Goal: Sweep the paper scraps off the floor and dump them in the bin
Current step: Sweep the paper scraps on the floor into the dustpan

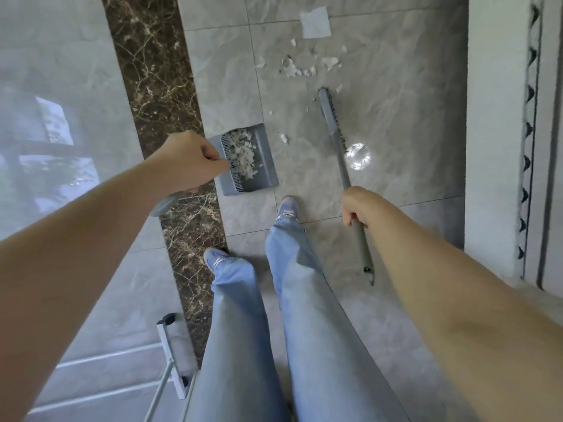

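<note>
Paper scraps, loose: small torn white paper scraps (300,67) lie scattered on the grey marbled tile floor (396,123) ahead of the feet, with a few stray bits nearer the pan and one larger square white sheet (315,22) beyond the cluster.
Paper scraps, gathered: a heap of white scraps (242,155) already sits inside the grey plastic dustpan (259,175), up against its comb-toothed back edge.
Dustpan position: it rests on the tile just beside the dark brown veined marble strip (158,80), its open lip facing the loose scraps.
Left hand: the left hand (189,161) has its grip clamped around the dustpan's long grey handle (163,204).
Right hand: the right hand (355,210) has its grip clamped on the grey broom shaft (344,175); the slim grey broom head (329,112) lies between the pan and the loose cluster, short of the scraps.
Bin: none shows in the head view.
Step in hand: by my reading, mid-sweep, one load collected and a second patch left.
Next move calls for: likely reaching the broom head past the far scraps and the square sheet, drawing them toward the pan's lip while the left hand keeps the pan flat.
Risk: light paper may flutter aside or slip under the lip.
</note>
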`<action>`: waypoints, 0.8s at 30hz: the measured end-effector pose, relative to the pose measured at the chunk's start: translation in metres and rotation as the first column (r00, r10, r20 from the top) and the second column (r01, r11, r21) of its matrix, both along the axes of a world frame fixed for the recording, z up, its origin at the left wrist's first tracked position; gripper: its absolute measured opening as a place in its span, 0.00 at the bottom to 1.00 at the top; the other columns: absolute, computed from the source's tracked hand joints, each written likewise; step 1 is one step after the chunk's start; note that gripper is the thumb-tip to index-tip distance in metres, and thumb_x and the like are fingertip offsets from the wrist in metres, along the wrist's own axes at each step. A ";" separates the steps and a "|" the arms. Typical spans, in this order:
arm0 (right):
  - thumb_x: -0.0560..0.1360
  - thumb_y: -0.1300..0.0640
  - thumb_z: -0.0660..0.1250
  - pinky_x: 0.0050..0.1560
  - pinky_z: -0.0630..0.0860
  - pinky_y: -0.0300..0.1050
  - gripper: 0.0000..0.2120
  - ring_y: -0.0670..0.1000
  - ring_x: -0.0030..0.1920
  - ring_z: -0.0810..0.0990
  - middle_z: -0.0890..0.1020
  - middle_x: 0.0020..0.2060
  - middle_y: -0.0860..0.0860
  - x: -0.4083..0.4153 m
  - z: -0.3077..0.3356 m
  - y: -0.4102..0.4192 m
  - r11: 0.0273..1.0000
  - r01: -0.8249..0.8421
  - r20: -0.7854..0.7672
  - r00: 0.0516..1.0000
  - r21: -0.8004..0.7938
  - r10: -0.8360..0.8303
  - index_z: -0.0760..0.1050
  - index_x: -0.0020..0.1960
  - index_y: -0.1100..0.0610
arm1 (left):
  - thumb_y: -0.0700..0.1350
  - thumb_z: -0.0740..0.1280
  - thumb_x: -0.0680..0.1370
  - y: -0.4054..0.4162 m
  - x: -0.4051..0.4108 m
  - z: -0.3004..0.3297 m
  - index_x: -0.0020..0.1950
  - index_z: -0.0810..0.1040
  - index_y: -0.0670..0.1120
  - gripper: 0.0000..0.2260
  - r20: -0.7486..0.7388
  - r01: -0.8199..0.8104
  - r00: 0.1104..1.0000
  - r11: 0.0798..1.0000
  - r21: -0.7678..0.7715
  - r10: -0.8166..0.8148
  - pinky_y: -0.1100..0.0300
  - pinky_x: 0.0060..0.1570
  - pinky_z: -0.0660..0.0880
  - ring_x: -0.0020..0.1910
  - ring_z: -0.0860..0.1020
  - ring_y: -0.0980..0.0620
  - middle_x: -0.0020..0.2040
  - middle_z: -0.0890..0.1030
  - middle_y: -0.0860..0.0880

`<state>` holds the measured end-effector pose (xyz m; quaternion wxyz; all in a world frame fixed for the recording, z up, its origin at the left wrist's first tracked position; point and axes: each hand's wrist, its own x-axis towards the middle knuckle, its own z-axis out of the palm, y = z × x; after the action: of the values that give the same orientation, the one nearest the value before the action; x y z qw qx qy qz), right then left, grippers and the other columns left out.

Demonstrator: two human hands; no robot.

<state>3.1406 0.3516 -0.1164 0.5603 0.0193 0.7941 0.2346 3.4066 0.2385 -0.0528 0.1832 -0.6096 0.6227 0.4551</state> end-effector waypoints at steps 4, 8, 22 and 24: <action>0.80 0.56 0.55 0.19 0.59 0.35 0.19 0.47 0.18 0.61 0.63 0.19 0.50 0.019 -0.003 0.024 0.962 0.270 0.201 0.945 -0.038 -0.257 0.61 0.31 0.55 | 0.47 0.66 0.77 -0.012 -0.033 -0.003 0.42 0.82 0.36 0.14 -0.018 0.012 1.000 1.000 -0.014 -0.012 0.69 0.18 0.69 0.18 0.73 0.55 0.33 0.79 0.39; 0.82 0.48 0.55 0.16 0.52 0.29 0.19 0.44 0.13 0.55 0.58 0.15 0.46 0.020 0.015 0.069 0.838 0.532 0.240 0.835 -0.119 -0.495 0.59 0.34 0.53 | 0.45 0.66 0.76 -0.020 -0.058 0.000 0.33 0.74 0.38 0.15 -0.018 0.051 0.999 0.999 -0.012 -0.051 0.68 0.21 0.69 0.21 0.70 0.54 0.28 0.71 0.45; 0.82 0.49 0.53 0.20 0.57 0.36 0.18 0.47 0.19 0.59 0.62 0.25 0.50 -0.057 0.006 0.047 0.906 0.373 0.164 0.924 -0.201 -0.344 0.63 0.37 0.56 | 0.45 0.65 0.76 -0.033 -0.128 -0.003 0.35 0.73 0.35 0.14 -0.037 0.206 0.978 0.979 -0.010 -0.206 0.58 0.31 0.78 0.17 0.73 0.59 0.28 0.72 0.45; 0.82 0.46 0.54 0.19 0.54 0.34 0.19 0.46 0.18 0.57 0.60 0.24 0.49 -0.076 0.013 0.053 0.884 0.409 0.120 0.912 -0.227 -0.392 0.63 0.37 0.56 | 0.44 0.64 0.76 -0.031 -0.145 -0.002 0.39 0.76 0.33 0.14 -0.045 0.220 0.975 0.975 0.010 -0.219 0.62 0.27 0.76 0.18 0.75 0.58 0.30 0.73 0.45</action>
<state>3.0650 0.4049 -0.1034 0.6224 0.1046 0.7755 0.0136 3.2620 0.2079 -0.0552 0.2231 -0.5257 0.6868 0.4496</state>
